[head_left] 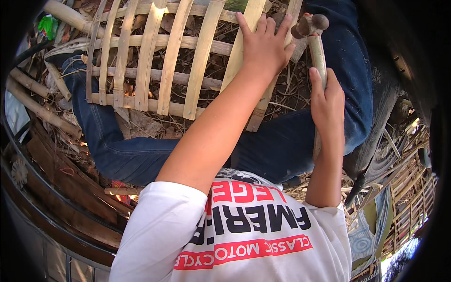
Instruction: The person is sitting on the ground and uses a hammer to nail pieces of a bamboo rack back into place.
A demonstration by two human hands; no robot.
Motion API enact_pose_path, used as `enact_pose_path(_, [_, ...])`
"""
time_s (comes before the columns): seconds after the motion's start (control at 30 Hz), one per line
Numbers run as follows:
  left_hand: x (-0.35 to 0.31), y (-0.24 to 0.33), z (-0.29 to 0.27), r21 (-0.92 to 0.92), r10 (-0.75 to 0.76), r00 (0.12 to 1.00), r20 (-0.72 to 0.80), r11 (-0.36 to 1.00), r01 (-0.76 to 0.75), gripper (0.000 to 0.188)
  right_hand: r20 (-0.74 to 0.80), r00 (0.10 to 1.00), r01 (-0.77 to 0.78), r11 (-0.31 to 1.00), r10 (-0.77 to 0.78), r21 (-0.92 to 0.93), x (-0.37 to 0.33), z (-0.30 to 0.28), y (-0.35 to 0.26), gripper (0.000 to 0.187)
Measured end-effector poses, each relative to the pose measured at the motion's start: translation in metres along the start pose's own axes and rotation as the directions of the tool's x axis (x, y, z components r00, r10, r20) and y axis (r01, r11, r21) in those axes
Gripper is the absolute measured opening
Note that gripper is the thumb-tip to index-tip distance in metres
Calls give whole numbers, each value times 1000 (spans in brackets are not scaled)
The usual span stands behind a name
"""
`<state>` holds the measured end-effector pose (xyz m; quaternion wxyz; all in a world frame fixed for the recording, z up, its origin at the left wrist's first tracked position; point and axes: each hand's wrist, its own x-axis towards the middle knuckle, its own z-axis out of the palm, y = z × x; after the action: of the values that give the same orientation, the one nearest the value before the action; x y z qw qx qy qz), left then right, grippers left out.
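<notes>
A lattice of pale bamboo slats (169, 61) lies in front of me, the upright slats crossing over several rods. My left hand (264, 49) rests on its right part, palm down with fingers spread across the slats. In my right hand (328, 101) is a hammer (318, 55), gripped by its wooden handle with the thumb along the shaft. The worn, rounded hammer head (310, 26) is raised at the top, to the right of my left hand and apart from it. Small nail heads seem to dot the lower slat ends.
My legs in blue jeans (136, 157) are bent around the lattice. Bamboo poles (42, 105) and dry litter lie at the left, near a green wrapper (48, 27). A dark curved metal frame (47, 216) stands lower left. More split bamboo (408, 192) is at the right.
</notes>
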<state>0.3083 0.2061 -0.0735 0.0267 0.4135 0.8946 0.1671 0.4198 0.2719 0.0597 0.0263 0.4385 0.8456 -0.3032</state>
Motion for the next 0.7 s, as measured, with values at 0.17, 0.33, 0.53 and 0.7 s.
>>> enact_pose_path(0.17, [15, -3, -5, 28, -30, 993, 116, 999, 27, 76, 12, 980, -190, 909, 200, 371, -10, -17, 20, 35])
enact_pose_path(0.33, [16, -8, -23, -97, 29, 990, 138, 995, -15, 82, 18, 958, -271, 890, 285, 367, -31, -56, 30, 35])
enact_pose_path(0.53, [28, -49, -39, -92, 210, 939, 274, 977, -192, 58, 242, 964, -137, 985, 110, 100, -90, -85, 61, 28])
enact_pose_path(0.7, [47, -55, -53, 80, 339, 888, 310, 922, -380, 50, 481, 876, 24, 999, -6, -32, -128, -81, 71, 31])
